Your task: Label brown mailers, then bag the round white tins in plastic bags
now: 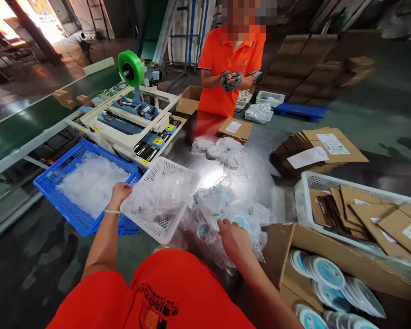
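Observation:
My left hand (121,193) is closed at the left corner of a white perforated basket (167,235) filled with clear plastic bags (167,192). Whether its fingers hold a bag or the rim is hidden. To its left stands a blue crate (78,224) with a heap of thin clear plastic bags or film (92,180). My right hand (233,237) reaches over a pile of round blue-and-white discs wrapped in clear plastic (241,223) on the metal table (260,171). Its fingers are bent together on the plastic wrapping.
At left, a carton-taping machine (137,123) adjoins a green conveyor (20,121). Opposite, a co-worker (222,87) holds gloved hands together. Folded cartons (329,146) stand right, above a white basket (303,201) of flat cardboard. An open carton (284,256) holds stacked discs (329,273).

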Demonstrator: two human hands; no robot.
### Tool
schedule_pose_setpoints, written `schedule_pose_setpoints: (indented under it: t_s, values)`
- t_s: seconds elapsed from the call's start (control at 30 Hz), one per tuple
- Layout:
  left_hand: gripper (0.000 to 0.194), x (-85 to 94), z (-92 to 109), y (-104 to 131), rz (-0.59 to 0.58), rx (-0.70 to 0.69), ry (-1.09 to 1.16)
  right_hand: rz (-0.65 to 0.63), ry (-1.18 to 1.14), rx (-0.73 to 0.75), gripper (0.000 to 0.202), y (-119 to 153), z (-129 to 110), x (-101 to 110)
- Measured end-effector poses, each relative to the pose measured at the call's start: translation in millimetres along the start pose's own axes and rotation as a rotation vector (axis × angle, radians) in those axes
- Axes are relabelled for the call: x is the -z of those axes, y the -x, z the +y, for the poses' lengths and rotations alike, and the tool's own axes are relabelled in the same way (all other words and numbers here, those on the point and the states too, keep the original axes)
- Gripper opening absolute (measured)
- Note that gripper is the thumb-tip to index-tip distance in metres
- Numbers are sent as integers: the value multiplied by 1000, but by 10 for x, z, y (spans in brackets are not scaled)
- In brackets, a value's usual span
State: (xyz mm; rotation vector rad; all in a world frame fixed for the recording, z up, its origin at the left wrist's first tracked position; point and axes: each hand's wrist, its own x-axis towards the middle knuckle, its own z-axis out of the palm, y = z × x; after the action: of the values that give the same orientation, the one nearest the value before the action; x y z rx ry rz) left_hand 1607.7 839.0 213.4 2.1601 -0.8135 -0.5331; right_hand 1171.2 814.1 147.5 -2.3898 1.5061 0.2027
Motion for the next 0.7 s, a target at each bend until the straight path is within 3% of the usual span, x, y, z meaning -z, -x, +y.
schedule_pose_setpoints:
  t_s: [0.1, 0.17, 0.23, 0.3, 0.37, 0.47, 0.5, 0.53, 0.6, 0.63, 0.67, 0.7]
  values:
    - [28, -398, 411, 217, -163, -45, 267, 145, -519, 71, 15, 143, -154, 192]
    - [39, -789, 707, 545, -319, -131, 449, 230, -960, 126, 24, 172, -283, 284]
    - [45, -1195, 925, 987, -536, -212, 514, 298, -1307, 75, 27, 150, -376, 317]
    - [42, -1521, 1027, 1412, -729, -268, 530, 370, -1527, -40, 34, 120, -384, 280]
    - [29, -1727, 1045, 1675, -784, -352, 537, 442, -1642, -123, 35, 138, -292, 180]
    - [8, -1882, 1040, 1706, -694, -625, 461, 568, -1646, -188, 38, 308, 27, -36]
    - [8, -1915, 1040, 1664, -666, -740, 394, 629, -1611, -224, 38, 403, 188, -115]
    - [14, -1943, 1036, 1622, -659, -856, 313, 705, -1552, -292, 38, 513, 377, -197]
    - [26, -1992, 1002, 1589, -707, -1063, 146, 836, -1310, -571, 35, 769, 822, -364]
    - [28, -2016, 968, 1608, -757, -1148, 60, 835, -1113, -764, 33, 907, 1055, -449]
    - [28, -2038, 924, 1650, -819, -1214, -34, 722, -865, -976, 33, 1045, 1274, -532]
    - [25, -2059, 873, 1711, -887, -1256, -146, 501, -641, -1105, 34, 1176, 1462, -611]
